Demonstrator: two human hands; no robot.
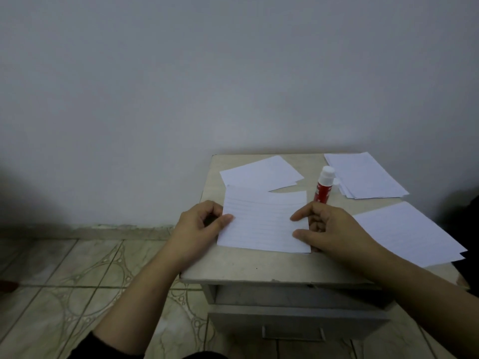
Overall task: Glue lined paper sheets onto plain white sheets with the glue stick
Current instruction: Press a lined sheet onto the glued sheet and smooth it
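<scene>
A lined paper sheet [264, 220] lies near the front of the small table [259, 270]. My left hand [201, 224] pinches its left edge between thumb and fingers. My right hand [329, 224] grips its right edge, with thumb and forefinger on top. A red glue stick [323, 186] with a white cap stands upright just behind my right hand, apart from it. Whether a plain sheet lies under the lined one I cannot tell.
A few white sheets [261, 174] lie at the back left, a stack of sheets [365, 176] at the back right, and more lined sheets [409, 231] at the right edge. The table stands against a grey wall, with a drawer below and tiled floor [64, 281] to the left.
</scene>
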